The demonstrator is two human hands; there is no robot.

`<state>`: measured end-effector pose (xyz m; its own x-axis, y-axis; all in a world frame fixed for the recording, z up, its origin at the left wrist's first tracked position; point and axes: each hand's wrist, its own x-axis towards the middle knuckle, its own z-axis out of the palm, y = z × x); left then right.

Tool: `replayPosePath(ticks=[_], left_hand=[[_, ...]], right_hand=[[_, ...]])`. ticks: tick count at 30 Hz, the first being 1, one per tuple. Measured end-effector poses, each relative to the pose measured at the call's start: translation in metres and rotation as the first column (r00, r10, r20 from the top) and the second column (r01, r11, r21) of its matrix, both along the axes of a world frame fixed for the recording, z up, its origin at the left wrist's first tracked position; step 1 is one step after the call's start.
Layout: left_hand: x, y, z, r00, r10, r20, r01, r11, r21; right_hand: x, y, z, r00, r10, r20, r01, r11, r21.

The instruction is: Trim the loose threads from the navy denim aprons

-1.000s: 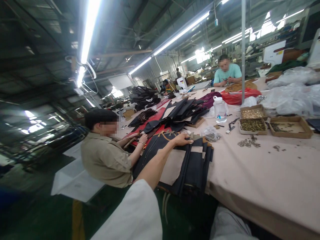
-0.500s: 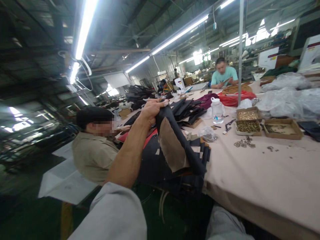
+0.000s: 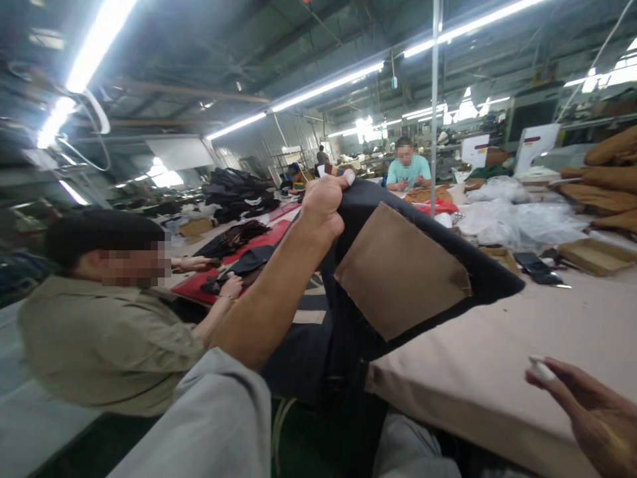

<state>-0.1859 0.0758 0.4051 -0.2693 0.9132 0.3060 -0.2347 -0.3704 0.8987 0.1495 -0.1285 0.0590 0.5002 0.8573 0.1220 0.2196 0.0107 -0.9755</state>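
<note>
My left hand (image 3: pixel 326 202) is closed on the upper edge of a dark fabric piece (image 3: pixel 361 189) and holds it up above the table. A brown fabric patch (image 3: pixel 403 272) lies on the side of that piece facing me. The dark cloth hangs down past the table's near edge. At the lower right, my right hand (image 3: pixel 587 411) is held over the table, apart from the cloth, loosely curled and with nothing visible in it. White coverings show on both thumbs.
To my left, a person in a khaki shirt (image 3: pixel 99 338) handles dark pieces over red material (image 3: pixel 189 285). Another person (image 3: pixel 409 171) sits across the table (image 3: pixel 522 345). A pole (image 3: pixel 434 99), clear plastic bags (image 3: pixel 522 219), a shallow box (image 3: pixel 597 255) and brown bundles (image 3: pixel 604 179) are beyond.
My view has swung to the right. The dark fabric has been raised and spread, showing more of its brown patch. My right hand has come into view at the lower right.
</note>
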Motion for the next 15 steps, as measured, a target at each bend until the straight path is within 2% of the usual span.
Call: replayPosePath(ticks=[2, 4, 6, 7, 9, 12, 15], left_hand=[[0.021, -0.004, 0.008, 0.999, -0.034, 0.031, 0.032, 0.998, 0.045], [0.042, -0.008, 0.011, 0.994, -0.071, 0.082, 0.063, 0.994, 0.09], [0.061, -0.011, 0.005, 0.983, -0.109, 0.147, 0.094, 0.99, 0.105], [0.069, -0.013, -0.001, 0.975, -0.129, 0.181, 0.113, 0.989, 0.098], [0.083, -0.017, -0.021, 0.954, -0.165, 0.251, 0.157, 0.986, 0.053], [0.095, -0.021, -0.064, 0.916, -0.172, 0.363, 0.211, 0.975, -0.069], [0.095, -0.022, -0.117, 0.868, -0.154, 0.472, 0.266, 0.947, -0.181]], right_hand=[[-0.022, -0.006, 0.03, 0.98, 0.182, -0.078, -0.17, 0.975, 0.142], [-0.039, -0.005, 0.059, 0.943, 0.326, -0.07, -0.299, 0.92, 0.254], [-0.048, 0.006, 0.078, 0.951, 0.309, 0.01, -0.3, 0.915, 0.269], [-0.049, 0.014, 0.081, 0.967, 0.252, 0.046, -0.255, 0.931, 0.26], [-0.046, 0.03, 0.078, 0.989, 0.134, 0.056, -0.144, 0.955, 0.259], [-0.031, 0.047, 0.057, 1.0, 0.014, -0.008, -0.011, 0.952, 0.305], [-0.011, 0.046, 0.037, 0.999, 0.003, 0.045, -0.019, 0.935, 0.355]])
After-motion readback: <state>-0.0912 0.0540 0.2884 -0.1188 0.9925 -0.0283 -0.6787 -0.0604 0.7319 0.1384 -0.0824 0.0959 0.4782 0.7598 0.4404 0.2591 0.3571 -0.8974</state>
